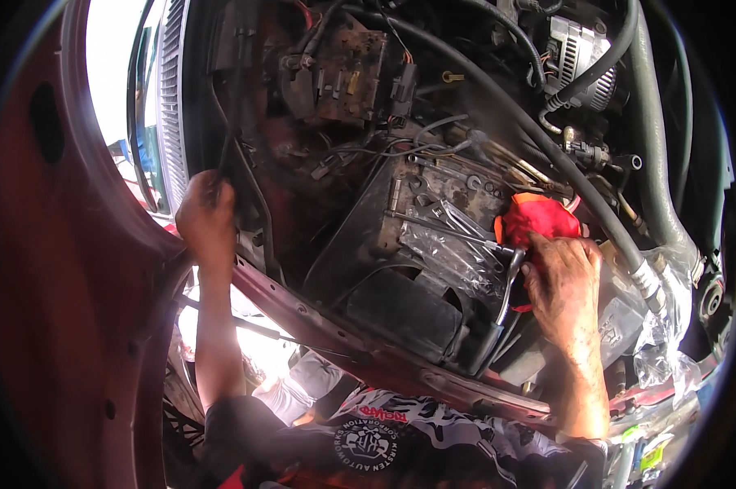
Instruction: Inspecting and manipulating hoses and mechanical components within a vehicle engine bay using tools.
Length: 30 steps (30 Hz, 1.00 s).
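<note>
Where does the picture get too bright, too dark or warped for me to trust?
Head view: glare whites out the ground beside the left forearm; head view: the engine bay between the hands is dark and murky, the corners black; head view: fisheye bends the fender edge; head view: the wrenches glint but read clearly.

Grimy flat panel in an engine bay, silver wrenches, crumpled clear plastic on it
</note>
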Available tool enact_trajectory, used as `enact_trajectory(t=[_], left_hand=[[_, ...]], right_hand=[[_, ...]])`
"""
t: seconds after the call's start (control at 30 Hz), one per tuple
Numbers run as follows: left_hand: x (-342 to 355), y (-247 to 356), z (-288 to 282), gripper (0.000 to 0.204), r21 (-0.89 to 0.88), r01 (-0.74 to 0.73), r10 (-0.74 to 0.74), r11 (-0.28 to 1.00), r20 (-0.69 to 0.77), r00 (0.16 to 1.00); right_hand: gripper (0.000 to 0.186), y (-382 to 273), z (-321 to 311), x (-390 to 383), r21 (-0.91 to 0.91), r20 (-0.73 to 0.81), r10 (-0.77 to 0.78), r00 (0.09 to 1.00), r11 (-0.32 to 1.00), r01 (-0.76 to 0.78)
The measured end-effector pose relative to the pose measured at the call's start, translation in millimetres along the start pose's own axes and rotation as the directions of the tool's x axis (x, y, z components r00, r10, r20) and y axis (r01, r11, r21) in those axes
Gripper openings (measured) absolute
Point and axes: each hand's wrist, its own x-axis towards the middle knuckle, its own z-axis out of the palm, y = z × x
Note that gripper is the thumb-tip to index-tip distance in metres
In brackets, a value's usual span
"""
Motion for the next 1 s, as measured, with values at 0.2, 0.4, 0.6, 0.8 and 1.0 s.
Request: enact_trajectory(t=[0.2, 0.4, 0.6, 0.8, 1.0], left_hand=[[2, -7, 10, 0.026, 0.139, -0.186, 0.195, 0.973, -0.054, 0.979], [1, 5, 0, 0.018, -0.142, 0.014, -0.019, 0.990, -0.028, 0.999], [-2, 44, -12, 0.008, -0.500, 0.165, -0.124, 0.850, 0.115, 0.986], [-15, 56, -11, 0.012, -0.630, 0.041, -0.041, 0.775, 0.014, 0.999], [-13, 31, 17, 0.017, -0.074, 0.041, -0.041, 0.996, 0.003, 0.999]], right_hand=[[0.042, 1, 1, 0, -0.007, -0.002, 0.007, 1.000, 1.000, -0.007], [0.042, 1, -1, 1, 0.008, 0.014, 0.016, 1.000, 1.000, -0.016], [0.043, 1, -1, -1, 0.010, 0.023, 0.017, 1.000, 1.000, -0.017], [0.043, 3, 1, 0, 0.010, 0.013, 0.013, 1.000, 1.000, -0.013], [0.042, 3, 0, -1, 0.033, 0.007, 0.020, 1.000, 0.999, -0.020]])
